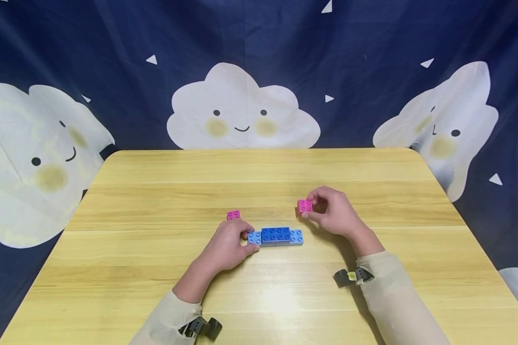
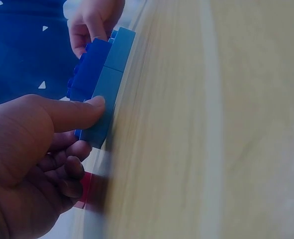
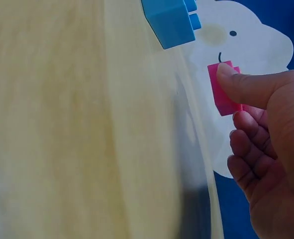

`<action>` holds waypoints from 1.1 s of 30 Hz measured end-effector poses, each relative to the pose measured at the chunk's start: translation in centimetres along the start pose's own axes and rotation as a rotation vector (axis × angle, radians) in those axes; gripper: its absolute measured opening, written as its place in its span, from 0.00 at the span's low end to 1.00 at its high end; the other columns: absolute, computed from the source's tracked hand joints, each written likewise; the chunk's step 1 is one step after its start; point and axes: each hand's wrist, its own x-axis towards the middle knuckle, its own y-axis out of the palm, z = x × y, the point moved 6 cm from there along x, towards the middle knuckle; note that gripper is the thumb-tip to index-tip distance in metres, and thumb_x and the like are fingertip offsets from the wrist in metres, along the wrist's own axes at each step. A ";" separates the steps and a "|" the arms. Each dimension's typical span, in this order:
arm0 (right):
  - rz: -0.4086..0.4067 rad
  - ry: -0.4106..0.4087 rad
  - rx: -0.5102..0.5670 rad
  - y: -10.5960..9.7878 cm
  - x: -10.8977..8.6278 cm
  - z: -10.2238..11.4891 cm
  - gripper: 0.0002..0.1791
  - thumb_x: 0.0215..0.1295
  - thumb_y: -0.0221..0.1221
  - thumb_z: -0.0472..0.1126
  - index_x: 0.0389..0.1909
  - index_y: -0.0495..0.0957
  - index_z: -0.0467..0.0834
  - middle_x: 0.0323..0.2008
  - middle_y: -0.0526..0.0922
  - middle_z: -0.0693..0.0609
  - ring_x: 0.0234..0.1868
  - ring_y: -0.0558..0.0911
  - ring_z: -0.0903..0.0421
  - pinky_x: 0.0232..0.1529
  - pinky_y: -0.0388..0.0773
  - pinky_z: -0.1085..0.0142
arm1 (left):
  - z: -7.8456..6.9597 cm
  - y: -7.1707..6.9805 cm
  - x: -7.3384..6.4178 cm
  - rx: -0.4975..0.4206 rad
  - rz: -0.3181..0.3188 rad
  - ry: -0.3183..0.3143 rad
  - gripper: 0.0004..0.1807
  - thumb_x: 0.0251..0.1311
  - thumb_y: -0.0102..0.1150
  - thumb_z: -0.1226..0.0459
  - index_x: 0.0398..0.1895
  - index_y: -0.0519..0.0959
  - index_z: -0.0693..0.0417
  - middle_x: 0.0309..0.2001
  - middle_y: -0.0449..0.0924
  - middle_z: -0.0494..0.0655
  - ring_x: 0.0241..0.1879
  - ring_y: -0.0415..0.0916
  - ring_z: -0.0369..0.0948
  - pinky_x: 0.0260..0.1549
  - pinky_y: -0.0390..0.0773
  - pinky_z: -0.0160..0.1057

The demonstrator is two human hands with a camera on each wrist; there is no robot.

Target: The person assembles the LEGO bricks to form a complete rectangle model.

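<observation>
A dark blue toy building brick (image 1: 276,235) sits on top of two light blue bricks, bridging them; the right light blue brick (image 1: 297,237) sticks out at one end. My left hand (image 1: 229,245) pinches the other end, thumb on the near side of the left light blue brick (image 2: 98,130). Up and to the right, my right hand (image 1: 335,211) pinches a small pink brick (image 1: 304,206) between thumb and fingers, studs up. In the right wrist view, the thumb covers part of this pink brick (image 3: 224,94).
A second pink brick (image 1: 233,215) lies just beyond my left hand, partly hidden by it. The wooden table (image 1: 155,206) ends at a far edge before a dark blue cloth (image 1: 250,38) with white clouds.
</observation>
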 end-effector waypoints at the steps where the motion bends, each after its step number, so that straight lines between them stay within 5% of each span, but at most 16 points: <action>1: 0.001 0.000 0.005 0.0 -0.1 0.1 0.17 0.49 0.78 0.37 0.36 0.80 0.44 0.31 0.78 0.52 0.34 0.76 0.54 0.39 0.75 0.59 | 0.0 0.0 0.0 -0.001 0.001 -0.001 0.18 0.51 0.78 0.61 0.41 0.84 0.62 0.30 0.74 0.42 0.34 0.70 0.42 0.39 0.73 0.43; 33: 0.067 -0.077 0.086 0.2 -2.3 3.0 0.18 0.46 0.79 0.37 0.35 0.80 0.47 0.30 0.78 0.55 0.35 0.78 0.54 0.42 0.77 0.60 | 0.0 0.0 0.1 0.000 0.008 -0.021 0.18 0.51 0.78 0.61 0.41 0.83 0.62 0.30 0.73 0.42 0.34 0.69 0.42 0.38 0.72 0.42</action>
